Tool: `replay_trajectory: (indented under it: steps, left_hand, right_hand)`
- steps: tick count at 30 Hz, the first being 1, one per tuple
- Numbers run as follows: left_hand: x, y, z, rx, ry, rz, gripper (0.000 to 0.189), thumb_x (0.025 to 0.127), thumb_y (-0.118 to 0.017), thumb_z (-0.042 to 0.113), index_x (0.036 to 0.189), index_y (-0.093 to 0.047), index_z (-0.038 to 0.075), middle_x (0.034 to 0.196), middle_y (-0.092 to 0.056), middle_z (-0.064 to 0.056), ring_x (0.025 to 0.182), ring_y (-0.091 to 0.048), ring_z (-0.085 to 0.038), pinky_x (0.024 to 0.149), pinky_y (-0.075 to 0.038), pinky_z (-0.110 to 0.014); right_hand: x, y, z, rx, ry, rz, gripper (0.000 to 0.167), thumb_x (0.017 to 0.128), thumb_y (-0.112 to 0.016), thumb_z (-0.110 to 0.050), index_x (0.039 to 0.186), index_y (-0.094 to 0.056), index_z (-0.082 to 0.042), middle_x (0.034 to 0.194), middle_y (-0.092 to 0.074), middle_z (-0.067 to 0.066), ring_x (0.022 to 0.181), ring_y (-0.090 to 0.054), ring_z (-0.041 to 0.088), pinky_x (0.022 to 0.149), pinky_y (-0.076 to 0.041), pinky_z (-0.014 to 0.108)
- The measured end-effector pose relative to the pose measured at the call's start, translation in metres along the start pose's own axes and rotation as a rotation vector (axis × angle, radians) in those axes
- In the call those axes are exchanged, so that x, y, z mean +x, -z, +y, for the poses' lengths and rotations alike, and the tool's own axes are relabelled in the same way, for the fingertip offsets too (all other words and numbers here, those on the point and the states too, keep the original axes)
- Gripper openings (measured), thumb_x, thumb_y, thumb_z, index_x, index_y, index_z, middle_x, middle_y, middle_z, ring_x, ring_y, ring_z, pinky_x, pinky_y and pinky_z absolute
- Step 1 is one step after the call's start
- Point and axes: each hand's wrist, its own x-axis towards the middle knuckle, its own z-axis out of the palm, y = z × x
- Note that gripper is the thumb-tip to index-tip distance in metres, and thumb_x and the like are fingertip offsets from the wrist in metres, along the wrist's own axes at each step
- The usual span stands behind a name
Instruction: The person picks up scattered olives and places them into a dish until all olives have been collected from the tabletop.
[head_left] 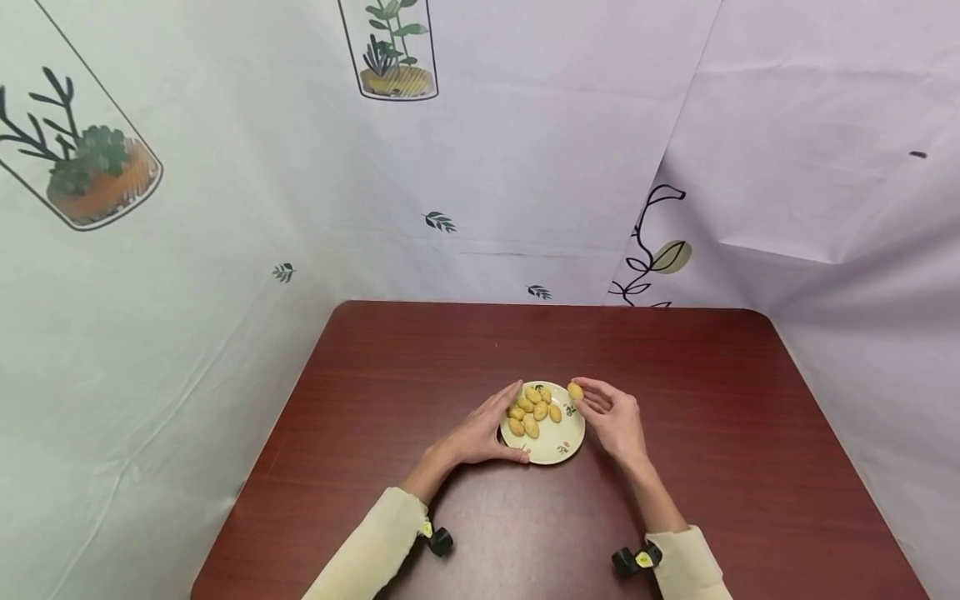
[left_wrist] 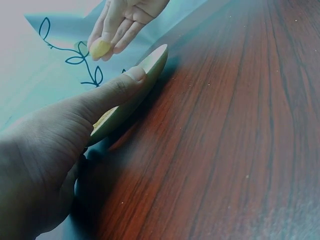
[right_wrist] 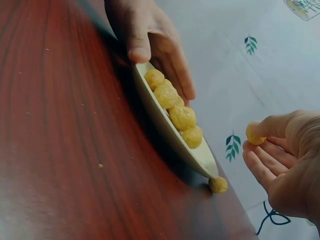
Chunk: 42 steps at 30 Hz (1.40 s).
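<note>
On the table lies a round cream plate (head_left: 557,450) with small printed flowers and several yellow, oval, potato-like pieces (head_left: 541,411), mostly on its left half. My left hand (head_left: 480,433) holds the plate's left side, its thumb along the near rim and its fingers round the far left. Between thumb and fingertips, my right hand (head_left: 617,421) pinches one yellow potato-like piece (head_left: 575,391) just beyond the plate's right rim. In the right wrist view, this pinched piece (right_wrist: 255,133) is apart from the plate, while another yellow piece (right_wrist: 218,185) sits right at the rim's outer end.
The plate stands on a dark red wood-grain table (head_left: 420,350). Behind it and at both sides hang pale cloth sheets (head_left: 510,183) with plant prints. Each wrist wears a small black camera, one of them a left-wrist camera (head_left: 440,542).
</note>
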Motion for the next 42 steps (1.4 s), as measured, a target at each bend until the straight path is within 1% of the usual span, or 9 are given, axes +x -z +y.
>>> replay_trajectory:
  steps: [8, 15, 21, 25, 34, 36, 42]
  left_hand:
    - [-0.001, 0.0, 0.0, 0.001, 0.004, -0.002, 0.129, 0.082, -0.09, 0.055, 0.172, -0.011, 0.009, 0.177, -0.015, -0.011, 0.161, -0.018, -0.027, 0.126, -0.026, -0.051]
    - [-0.001, 0.0, 0.001, 0.032, -0.021, 0.013, 0.129, 0.081, -0.091, 0.053, 0.171, -0.012, 0.004, 0.176, -0.018, -0.015, 0.161, -0.021, -0.029, 0.127, -0.025, -0.049]
    - [-0.001, 0.0, 0.0, 0.03, -0.021, 0.008, 0.129, 0.082, -0.091, 0.053, 0.171, -0.011, 0.005, 0.177, -0.017, -0.015, 0.161, -0.02, -0.029, 0.126, -0.025, -0.05]
    - [-0.001, 0.0, 0.0, 0.032, -0.018, 0.006, 0.13, 0.081, -0.091, 0.054, 0.171, -0.011, 0.006, 0.177, -0.017, -0.015, 0.161, -0.018, -0.027, 0.127, -0.025, -0.049]
    - [0.0, 0.0, 0.0, 0.038, -0.021, 0.012, 0.129, 0.081, -0.091, 0.053, 0.171, -0.012, 0.005, 0.176, -0.018, -0.015, 0.161, -0.019, -0.027, 0.126, -0.026, -0.05]
    - [0.0, 0.0, 0.0, 0.038, -0.024, 0.015, 0.129, 0.081, -0.091, 0.053, 0.171, -0.012, 0.005, 0.176, -0.018, -0.015, 0.161, -0.02, -0.028, 0.126, -0.026, -0.05]
    - [0.0, -0.001, 0.0, 0.04, -0.029, 0.014, 0.129, 0.082, -0.091, 0.053, 0.171, -0.012, 0.005, 0.176, -0.018, -0.014, 0.161, -0.02, -0.029, 0.126, -0.027, -0.051]
  right_hand:
    - [-0.012, -0.012, 0.007, -0.057, 0.05, -0.014, 0.036, 0.087, -0.079, 0.014, 0.123, -0.074, 0.01, 0.12, -0.074, 0.027, 0.111, -0.073, 0.04, 0.09, -0.059, 0.028]
    - [-0.021, -0.02, 0.013, -0.104, 0.086, -0.015, 0.034, 0.084, -0.081, 0.016, 0.117, -0.075, 0.01, 0.114, -0.076, 0.026, 0.103, -0.076, 0.041, 0.086, -0.06, 0.026]
    - [-0.026, -0.025, 0.017, -0.146, 0.088, -0.023, 0.034, 0.083, -0.085, 0.01, 0.116, -0.078, 0.004, 0.11, -0.079, 0.02, 0.1, -0.077, 0.037, 0.084, -0.061, 0.029]
    - [-0.028, -0.028, 0.018, -0.174, 0.1, -0.023, 0.034, 0.082, -0.087, 0.008, 0.114, -0.079, 0.002, 0.106, -0.08, 0.017, 0.096, -0.078, 0.034, 0.08, -0.062, 0.03]
    - [-0.033, -0.032, 0.021, -0.172, 0.115, -0.002, 0.035, 0.079, -0.087, 0.012, 0.113, -0.079, 0.004, 0.109, -0.079, 0.019, 0.094, -0.079, 0.035, 0.079, -0.061, 0.026]
    - [-0.034, -0.033, 0.023, -0.186, 0.12, 0.0, 0.035, 0.079, -0.088, 0.01, 0.112, -0.08, 0.003, 0.109, -0.079, 0.019, 0.093, -0.079, 0.034, 0.079, -0.062, 0.027]
    - [-0.035, -0.037, 0.025, -0.238, 0.151, 0.007, 0.034, 0.077, -0.09, 0.01, 0.109, -0.081, 0.0, 0.11, -0.079, 0.016, 0.093, -0.079, 0.031, 0.08, -0.063, 0.037]
